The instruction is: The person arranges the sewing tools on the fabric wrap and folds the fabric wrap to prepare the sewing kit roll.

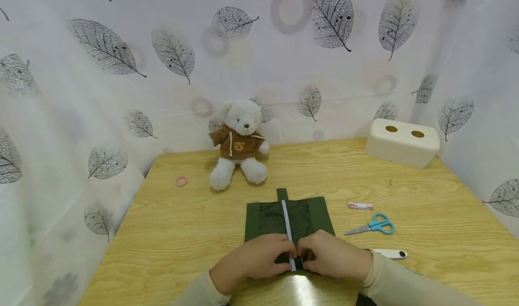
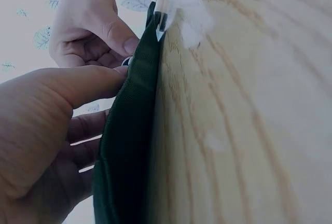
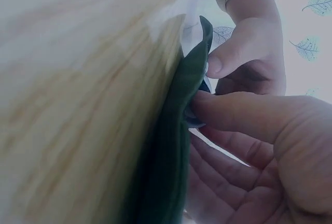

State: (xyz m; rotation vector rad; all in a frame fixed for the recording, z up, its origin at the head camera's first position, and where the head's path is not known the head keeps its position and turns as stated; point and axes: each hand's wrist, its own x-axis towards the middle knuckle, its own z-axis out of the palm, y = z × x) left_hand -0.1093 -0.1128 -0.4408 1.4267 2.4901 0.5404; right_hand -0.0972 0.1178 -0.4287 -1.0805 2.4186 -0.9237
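**Both hands pinched in close at the near edge: mind the pale strip and the knife by your sleeve**

The green fabric cover point(image 1: 300, 212) lies spread on the table point(image 1: 194, 216), directly under your fingertips and stretching away beyond them. Your left hand point(image 1: 265, 254) pinches at its near edge, thumb against fingers, beside the lower end of the pale strip point(image 1: 286, 218). Your right hand point(image 1: 334, 254) pinches just beside it, its fingertips almost meeting the left's. Between the two thumbs sits a small pale-edged piece point(image 2: 127, 61); what it is, you cannot tell here.

The strip runs away from your left fingertips towards the tab point(image 1: 281, 193) on the far edge. Whether it is fastened cannot be told; if it is loose, a sideways tug from either hand could slant it. Uneven pulling could also skew or bunch the cover, since no hand steadies its far side. With your fingers so crowded, one hand could knock the small piece out of the other's grip.

Just right of your right wrist, partly behind the sleeve, lies the white-handled knife point(image 1: 391, 253); a sweep of that forearm could drag it. The scissors point(image 1: 371, 226) lie farther out beyond that hand, blades pointing towards the cover, so a wide reach might catch them.
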